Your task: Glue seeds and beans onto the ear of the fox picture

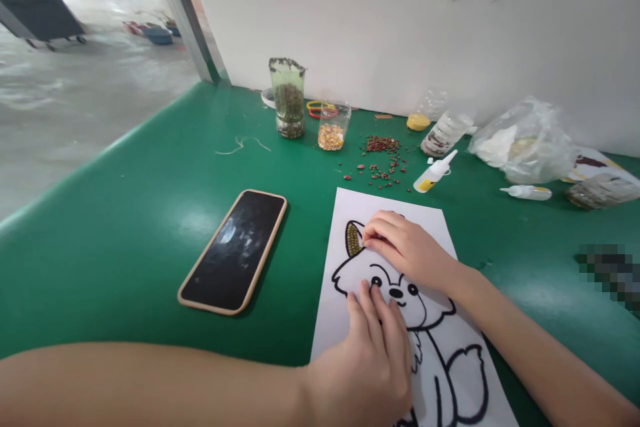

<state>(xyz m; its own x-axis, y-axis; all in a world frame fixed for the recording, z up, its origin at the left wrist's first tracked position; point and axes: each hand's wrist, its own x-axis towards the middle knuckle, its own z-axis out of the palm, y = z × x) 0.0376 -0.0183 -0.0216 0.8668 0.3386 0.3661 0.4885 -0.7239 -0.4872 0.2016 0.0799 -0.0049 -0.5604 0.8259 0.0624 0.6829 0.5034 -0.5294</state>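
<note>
A white sheet of paper (pixel 327 320) carries a black outline drawing of a fox-like animal. Small greenish seeds (pixel 353 239) fill part of its left ear. My right hand (pixel 413 250) rests across the top of the head, thumb and fingertips pinched together at that ear's edge. Whatever lies between those fingertips is too small or hidden to make out. Lower on the sheet, my left hand (pixel 373 353) lies flat with its fingers stretched over the face and chest, hiding part of the drawing.
Left of the paper lies a phone (pixel 234 250). Behind stand a cup of green seeds (pixel 290 103) and a cup of corn kernels (pixel 331 137), beside loose reddish beans (pixel 383 145). A glue bottle (pixel 434 173), a second bottle (pixel 527 193) and plastic bags (pixel 530 140) are at right.
</note>
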